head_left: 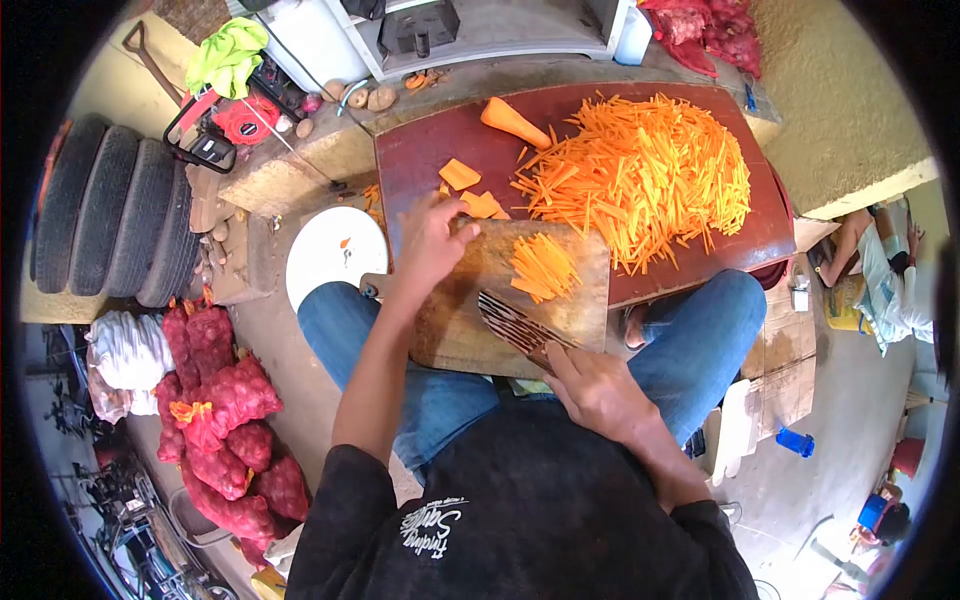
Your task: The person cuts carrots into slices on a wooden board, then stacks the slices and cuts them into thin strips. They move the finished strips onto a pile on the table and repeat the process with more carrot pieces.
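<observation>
My right hand (598, 392) is closed round the handle of a knife. Its broad blade (515, 325), marked with striped reflections, lies over the wooden cutting board (450, 310) and points up and left. A small heap of cut carrot sticks (546, 268) sits on the board beyond the blade. My left hand (435, 240) is at the board's far left edge, thumb and fingers apart, beside flat carrot slices (482, 206). Whether its fingertips touch a slice is hard to see. Another carrot slice (459, 174) lies just beyond.
A dark red table (430, 140) holds a large pile of carrot sticks (650, 180) and a whole peeled carrot (515, 122). Left of my knee is a white round lid or plate (335, 245). Red mesh sacks (225, 400) and tyres (110, 210) stand farther left. People are at the right.
</observation>
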Tool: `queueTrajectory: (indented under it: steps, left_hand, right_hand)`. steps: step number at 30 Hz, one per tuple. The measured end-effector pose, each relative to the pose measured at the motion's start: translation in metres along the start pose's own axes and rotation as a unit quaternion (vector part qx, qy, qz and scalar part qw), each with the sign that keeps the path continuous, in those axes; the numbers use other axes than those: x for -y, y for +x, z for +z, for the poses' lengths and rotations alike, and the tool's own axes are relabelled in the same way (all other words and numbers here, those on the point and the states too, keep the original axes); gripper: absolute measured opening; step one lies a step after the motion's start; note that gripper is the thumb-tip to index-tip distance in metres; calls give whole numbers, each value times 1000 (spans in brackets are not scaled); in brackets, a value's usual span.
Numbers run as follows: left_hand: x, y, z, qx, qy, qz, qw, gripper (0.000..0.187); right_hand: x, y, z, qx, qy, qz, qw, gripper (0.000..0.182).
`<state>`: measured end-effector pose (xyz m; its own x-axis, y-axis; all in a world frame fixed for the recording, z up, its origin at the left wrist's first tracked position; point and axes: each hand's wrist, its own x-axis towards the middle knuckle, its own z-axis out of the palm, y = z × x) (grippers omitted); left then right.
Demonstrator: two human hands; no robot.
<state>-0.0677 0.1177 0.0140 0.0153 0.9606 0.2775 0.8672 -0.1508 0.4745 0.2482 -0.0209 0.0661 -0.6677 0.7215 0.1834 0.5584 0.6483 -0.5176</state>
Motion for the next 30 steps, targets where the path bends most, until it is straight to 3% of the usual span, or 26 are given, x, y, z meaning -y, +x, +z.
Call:
queueTrajectory:
  steps: [7, 12, 16, 17, 22, 25, 30]
  left_hand:
    - [17, 33, 24, 21, 52, -15, 998, 42]
    - [26, 37, 51, -9, -16, -50, 999, 39]
    - [32, 39, 56, -21, -75, -47, 996, 38]
    - [33, 40, 56, 31, -54, -70, 996, 38]
    - [24, 38, 48, 22, -21, -72, 997, 34]
    - [23, 39, 48, 29, -28, -65, 997, 34]
    - [27, 41, 52, 32, -47, -55, 997, 30]
  right_hand:
    - [4, 2, -5, -42, 11, 62, 997, 55]
    - [8, 4, -11, 11, 25, 93, 995, 55]
    - [4, 3, 3, 6, 60, 47, 997, 55]
    - [6, 4, 4, 5, 49, 39, 998, 56]
    - [12, 16, 14, -9, -16, 2, 1000, 55]
    - [6, 26, 27, 53, -32, 2, 998, 57]
    - [1, 35, 44, 18, -24, -45, 999, 63]
